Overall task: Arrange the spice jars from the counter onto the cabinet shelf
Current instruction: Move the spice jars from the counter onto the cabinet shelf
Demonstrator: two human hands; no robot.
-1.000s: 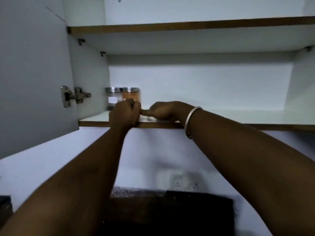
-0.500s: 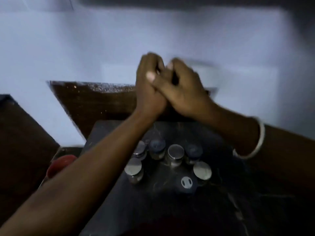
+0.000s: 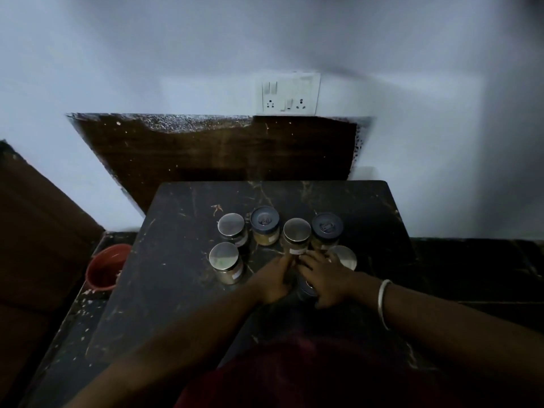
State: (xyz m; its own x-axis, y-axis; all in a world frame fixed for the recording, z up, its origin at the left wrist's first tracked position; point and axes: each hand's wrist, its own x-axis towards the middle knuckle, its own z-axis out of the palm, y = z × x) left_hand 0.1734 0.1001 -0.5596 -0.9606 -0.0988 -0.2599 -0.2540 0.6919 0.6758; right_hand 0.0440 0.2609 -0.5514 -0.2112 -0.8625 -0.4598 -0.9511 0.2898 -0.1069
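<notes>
Several spice jars stand on the dark marble counter [image 3: 182, 260]. The back row has a silver-lidded jar [image 3: 231, 225], a blue-lidded jar [image 3: 265, 220], another silver-lidded jar [image 3: 297, 230] and a second blue-lidded jar [image 3: 327, 226]. One more silver-lidded jar [image 3: 224, 255] stands front left. A dark-lidded jar [image 3: 306, 287] sits mostly hidden between my hands. My left hand [image 3: 273, 282] and my right hand [image 3: 326, 278] close on its two sides, fingertips touching the foot of the middle silver-lidded jar. The cabinet shelf is out of view.
A silver lid [image 3: 344, 256] shows behind my right hand. A red bowl [image 3: 106, 267] sits off the counter's left edge. A switch and socket plate [image 3: 288, 94] is on the white wall above a dark wooden board [image 3: 206, 148].
My view has dropped from the cabinet shelf to the counter. Both hands came down from the shelf edge and now close around a dark-lidded jar among the others.
</notes>
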